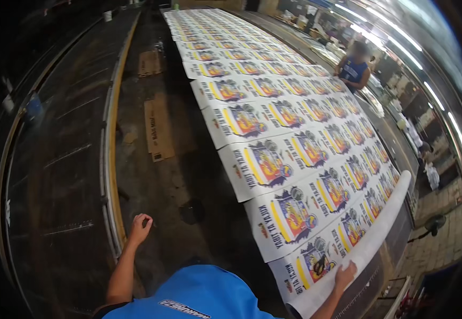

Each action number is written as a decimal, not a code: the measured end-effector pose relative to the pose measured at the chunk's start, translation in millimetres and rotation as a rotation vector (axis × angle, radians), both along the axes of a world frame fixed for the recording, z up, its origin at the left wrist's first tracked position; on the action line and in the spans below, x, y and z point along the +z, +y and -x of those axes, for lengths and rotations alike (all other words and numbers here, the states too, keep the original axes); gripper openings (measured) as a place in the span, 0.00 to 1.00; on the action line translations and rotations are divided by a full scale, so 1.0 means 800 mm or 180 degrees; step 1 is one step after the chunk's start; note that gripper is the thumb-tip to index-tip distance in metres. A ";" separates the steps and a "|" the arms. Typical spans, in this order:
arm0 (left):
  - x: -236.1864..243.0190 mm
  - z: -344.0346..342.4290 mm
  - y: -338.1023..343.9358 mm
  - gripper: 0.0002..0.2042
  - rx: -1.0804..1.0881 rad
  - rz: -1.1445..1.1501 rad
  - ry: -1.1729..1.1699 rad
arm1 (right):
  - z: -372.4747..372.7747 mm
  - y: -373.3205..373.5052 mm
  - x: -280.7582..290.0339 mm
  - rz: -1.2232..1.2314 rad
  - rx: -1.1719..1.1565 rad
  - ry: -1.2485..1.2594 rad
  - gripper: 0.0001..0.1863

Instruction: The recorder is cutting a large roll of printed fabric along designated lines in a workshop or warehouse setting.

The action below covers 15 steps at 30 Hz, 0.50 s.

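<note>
A long sheet of white printed fabric (pixel 305 138), covered in rows of repeated yellow, purple and red designs, lies along the table on my right. Its near end is turned over into a white fold or roll (pixel 372 245). My right hand (pixel 346 275) grips this turned edge, thumb and fingers closed on the cloth. On the print just left of that hand is a dark looped shape (pixel 320 264), perhaps scissors. Away from the fabric, over the aisle, my left hand (pixel 141 228) is raised with its fingers curled closed; I cannot make out anything in it.
Flattened brown cardboard (pixel 158 130) lies on the aisle floor. A second long dark table (pixel 55 175) with a pale rail runs along the left. Beyond the fabric stands a person in a blue sleeveless top (pixel 354 70). A fan (pixel 434 224) is at right.
</note>
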<state>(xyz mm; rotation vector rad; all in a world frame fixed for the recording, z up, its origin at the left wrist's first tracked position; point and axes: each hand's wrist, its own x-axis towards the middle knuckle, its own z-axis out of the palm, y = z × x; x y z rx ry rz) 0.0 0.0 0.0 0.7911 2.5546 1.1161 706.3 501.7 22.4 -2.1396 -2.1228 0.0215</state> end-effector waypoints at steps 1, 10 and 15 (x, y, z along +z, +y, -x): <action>0.005 -0.002 -0.012 0.05 0.0010 -0.0036 0.0431 | 0.000 -0.022 0.012 -0.0174 -0.0206 -0.0311 0.44; 0.003 -0.091 -0.133 0.36 0.1527 0.1840 0.0750 | 0.045 -0.111 0.034 0.0319 -0.0898 -0.0411 0.51; -0.009 -0.140 -0.150 0.44 0.1642 0.2221 0.0816 | 0.047 -0.068 0.056 0.0199 -0.1289 -0.0173 0.55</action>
